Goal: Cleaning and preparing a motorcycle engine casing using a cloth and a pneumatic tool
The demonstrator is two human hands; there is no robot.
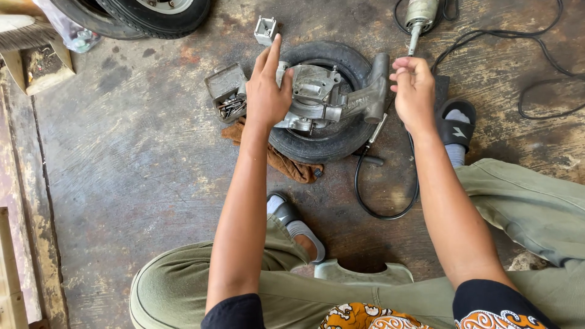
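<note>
Knees in olive trousers (201,286) frame the view above a stained concrete floor (122,170). Going left to right: a small tin of screws (226,91) sits against the tyre's left edge; the left hand (267,91) lies flat on the grey metal engine part (323,94), fingers loose, forefinger pointing away. That part rests on a small tyre (332,140) over a brown rag (286,161). The right hand (414,88) pinches something too small to identify. Unbalanced, the part could probably slide off the tyre; the black cable (390,210) might snag a foot.
</note>
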